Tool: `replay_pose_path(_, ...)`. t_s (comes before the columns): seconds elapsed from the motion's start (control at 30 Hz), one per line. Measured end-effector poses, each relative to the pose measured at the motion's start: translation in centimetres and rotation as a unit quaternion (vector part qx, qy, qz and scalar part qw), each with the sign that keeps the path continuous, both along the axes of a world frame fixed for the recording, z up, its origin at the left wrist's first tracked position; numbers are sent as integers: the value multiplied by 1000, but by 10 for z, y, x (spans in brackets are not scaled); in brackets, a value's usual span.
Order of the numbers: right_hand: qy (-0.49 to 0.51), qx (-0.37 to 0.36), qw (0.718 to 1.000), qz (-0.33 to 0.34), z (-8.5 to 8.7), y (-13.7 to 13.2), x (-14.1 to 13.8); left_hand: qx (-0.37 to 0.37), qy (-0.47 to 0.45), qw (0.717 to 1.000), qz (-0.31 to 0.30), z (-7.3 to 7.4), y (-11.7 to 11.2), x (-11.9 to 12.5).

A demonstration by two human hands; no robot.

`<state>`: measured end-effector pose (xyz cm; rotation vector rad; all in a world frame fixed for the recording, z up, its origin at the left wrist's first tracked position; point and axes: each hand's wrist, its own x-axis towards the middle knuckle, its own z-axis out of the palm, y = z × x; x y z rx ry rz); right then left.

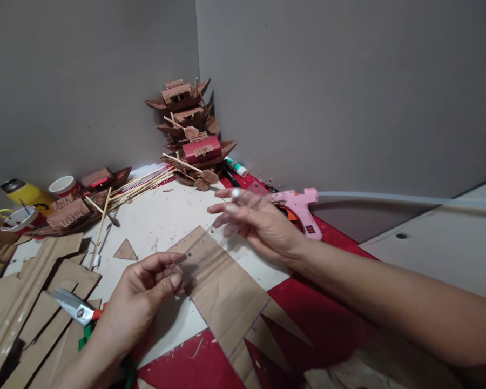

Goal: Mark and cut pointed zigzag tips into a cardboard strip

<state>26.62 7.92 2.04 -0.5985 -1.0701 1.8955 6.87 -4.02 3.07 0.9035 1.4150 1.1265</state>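
Observation:
My left hand (146, 283) is closed in a pinch on one end of a clear plastic ruler (196, 251), which slants up toward my right hand. My right hand (263, 221) has its fingers stretched apart near the ruler's far end, slightly smeared; I cannot tell whether it touches the ruler. Under both hands lies a flat piece of cardboard (227, 286), with purple pen lines and long pointed triangles cut at its near end. A small cardboard triangle (126, 250) rests on the white sheet to the left. Scissors (73, 309) with orange and green handles lie beside my left wrist.
A pink glue gun (302, 208) sits behind my right hand. Model boats (200, 151) are stacked in the corner; more boats (71, 213), wooden sticks (143, 186) and cups (22, 220) stand at left. Cardboard scraps (36, 302) pile at lower left. Grey walls (328, 97) close the back.

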Motion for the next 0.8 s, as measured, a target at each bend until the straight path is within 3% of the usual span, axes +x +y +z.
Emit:
replay_pose_path(0.17, -15, 56, 996, 74, 5, -14, -14, 28, 19, 999, -16, 0, 3, 21)
replay_pose_path(0.27, -63, 113, 984, 124, 25, -2, -15, 97, 135, 984, 56, 10, -1, 11)
replay_pose_path(0.33, -116, 175, 959, 192, 43, 5, -17, 142, 196, 963, 119, 20, -4, 2)
replay_pose_path(0.4, -103, 217, 947, 214, 58, 5, -23, 121, 197, 969, 83, 29, -5, -1)
replay_pose_path(0.47, -56, 243, 945, 209, 67, -1, -35, 81, 165, 983, 14, 33, -6, 3)
replay_pose_path(0.57, -36, 269, 937, 221, 69, -10, -54, 78, 151, 985, -29, 30, -7, 14)
replay_pose_path(0.67, -25, 250, 952, 175, 64, -6, -59, 88, 171, 981, -2, 25, -7, 11)
replay_pose_path(0.8, -23, 190, 978, 83, 50, 5, -45, 111, 183, 975, 55, 22, -6, -3)
